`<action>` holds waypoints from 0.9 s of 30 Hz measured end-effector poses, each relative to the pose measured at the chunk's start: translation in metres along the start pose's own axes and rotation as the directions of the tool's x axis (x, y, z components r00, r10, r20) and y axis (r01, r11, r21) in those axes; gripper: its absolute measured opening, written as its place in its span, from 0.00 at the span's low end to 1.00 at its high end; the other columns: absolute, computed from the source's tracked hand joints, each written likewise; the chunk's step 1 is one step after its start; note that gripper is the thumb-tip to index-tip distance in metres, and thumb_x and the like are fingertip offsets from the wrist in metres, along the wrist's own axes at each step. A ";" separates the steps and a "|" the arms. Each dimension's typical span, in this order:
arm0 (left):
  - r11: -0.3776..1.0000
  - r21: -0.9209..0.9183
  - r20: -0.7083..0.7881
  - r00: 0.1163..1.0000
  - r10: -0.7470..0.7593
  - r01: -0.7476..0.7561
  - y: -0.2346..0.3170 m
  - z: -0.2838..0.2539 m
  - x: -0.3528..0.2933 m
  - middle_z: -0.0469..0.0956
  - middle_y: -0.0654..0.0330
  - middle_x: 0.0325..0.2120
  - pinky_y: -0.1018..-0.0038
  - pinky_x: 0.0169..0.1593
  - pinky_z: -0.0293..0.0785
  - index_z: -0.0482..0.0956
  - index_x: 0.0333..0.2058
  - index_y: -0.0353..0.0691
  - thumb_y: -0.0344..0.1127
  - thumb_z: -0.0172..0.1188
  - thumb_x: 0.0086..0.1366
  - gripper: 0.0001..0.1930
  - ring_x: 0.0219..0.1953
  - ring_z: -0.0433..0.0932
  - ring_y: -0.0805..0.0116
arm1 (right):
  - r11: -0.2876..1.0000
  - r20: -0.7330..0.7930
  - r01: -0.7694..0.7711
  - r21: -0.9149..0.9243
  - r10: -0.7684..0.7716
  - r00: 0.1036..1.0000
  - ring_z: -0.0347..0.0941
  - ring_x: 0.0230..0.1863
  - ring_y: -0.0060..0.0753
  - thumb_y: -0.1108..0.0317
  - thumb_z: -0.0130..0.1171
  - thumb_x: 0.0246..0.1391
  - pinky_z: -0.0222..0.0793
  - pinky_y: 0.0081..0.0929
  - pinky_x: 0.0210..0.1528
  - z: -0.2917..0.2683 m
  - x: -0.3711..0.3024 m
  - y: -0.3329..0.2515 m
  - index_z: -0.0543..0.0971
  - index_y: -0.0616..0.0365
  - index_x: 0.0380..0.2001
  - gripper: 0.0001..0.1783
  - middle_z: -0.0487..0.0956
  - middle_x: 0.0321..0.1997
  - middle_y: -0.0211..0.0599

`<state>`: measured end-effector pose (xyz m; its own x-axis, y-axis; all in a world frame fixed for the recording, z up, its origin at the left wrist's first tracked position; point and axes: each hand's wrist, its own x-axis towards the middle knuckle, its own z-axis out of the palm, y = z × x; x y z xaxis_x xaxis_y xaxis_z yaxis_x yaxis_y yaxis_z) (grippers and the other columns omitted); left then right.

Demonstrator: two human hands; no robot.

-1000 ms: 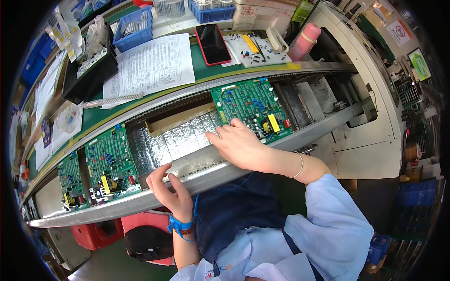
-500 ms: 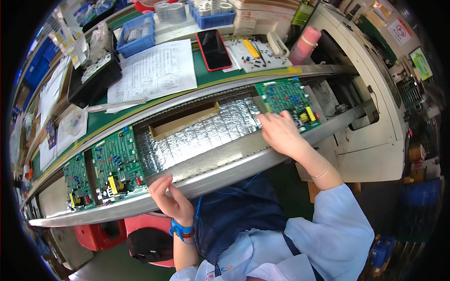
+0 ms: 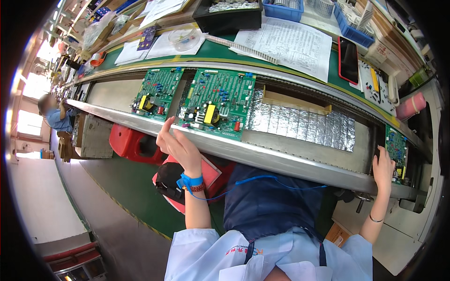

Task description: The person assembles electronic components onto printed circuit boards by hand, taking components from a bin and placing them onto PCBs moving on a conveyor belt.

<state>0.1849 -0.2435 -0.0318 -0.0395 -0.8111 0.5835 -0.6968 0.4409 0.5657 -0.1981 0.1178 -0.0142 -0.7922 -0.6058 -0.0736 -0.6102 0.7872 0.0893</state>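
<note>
My left hand (image 3: 180, 147) is at the front metal rail, its fingers apart and holding nothing. Just beyond its fingertips lie two green circuit boards, a smaller-looking left board (image 3: 157, 89) and a middle board (image 3: 225, 93) with a yellow transformer and a red part near its front edge. At the far right my right hand (image 3: 383, 171) has its fingers stretched out beside the left edge of another green circuit board (image 3: 396, 146). Whether the fingertips touch that board I cannot tell. All the boards sit between the conveyor's rails (image 3: 300, 161).
Silver foil (image 3: 300, 124) and a tan channel-shaped strip (image 3: 295, 102) lie between the boards. Behind are printed sheets (image 3: 290, 47), a red-edged phone (image 3: 348, 61), a black bin (image 3: 227, 18) and blue trays (image 3: 283, 10). A red stool (image 3: 126, 143) stands below; a person (image 3: 58, 114) is far left.
The view has swung left. The right board has shifted right, away from the foil, with my right hand at its left edge. My left hand has moved left along the front rail.
</note>
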 end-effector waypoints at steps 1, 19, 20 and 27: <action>0.999 0.036 0.004 0.999 -0.034 0.033 -0.007 0.002 0.005 0.76 0.56 0.45 0.63 0.60 0.50 0.69 0.51 0.35 0.38 0.38 0.69 0.19 0.55 0.62 0.57 | 1.000 0.000 0.010 0.005 -0.010 1.000 0.70 0.52 0.43 0.68 0.50 0.59 0.58 0.42 0.54 -0.001 0.002 -0.003 0.67 0.56 0.53 0.19 0.75 0.48 0.43; 0.998 -0.050 0.407 0.913 -0.008 0.031 0.031 0.006 -0.021 0.77 0.58 0.38 0.59 0.59 0.49 0.67 0.52 0.35 0.42 0.38 0.71 0.19 0.48 0.67 0.58 | 0.742 -0.379 0.553 0.378 -0.421 0.824 0.64 0.56 0.41 0.74 0.60 0.47 0.54 0.35 0.58 -0.062 0.000 -0.146 0.72 0.54 0.45 0.19 0.70 0.52 0.35; 0.997 -0.064 0.419 0.908 -0.001 0.031 0.040 0.007 -0.026 0.77 0.58 0.38 0.59 0.59 0.49 0.67 0.52 0.35 0.42 0.38 0.71 0.19 0.48 0.67 0.58 | 0.703 -0.380 0.572 0.423 -0.435 0.816 0.63 0.57 0.42 0.74 0.61 0.46 0.54 0.36 0.58 -0.067 -0.001 -0.155 0.72 0.53 0.43 0.19 0.69 0.53 0.35; 0.962 -0.271 0.614 0.774 0.156 0.022 0.082 -0.003 -0.052 0.76 0.55 0.44 0.60 0.60 0.48 0.65 0.54 0.34 0.37 0.45 0.67 0.20 0.52 0.65 0.56 | 0.513 -0.388 0.732 0.448 -0.626 0.676 0.58 0.61 0.45 0.73 0.63 0.44 0.52 0.42 0.58 -0.076 0.004 -0.209 0.72 0.53 0.36 0.14 0.65 0.56 0.38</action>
<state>0.1319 -0.1642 -0.0135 -0.5784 -0.7951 0.1823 -0.4770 0.5109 0.7151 -0.0736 -0.0577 0.0420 -0.1553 -0.9475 0.2794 -0.8913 0.0124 -0.4533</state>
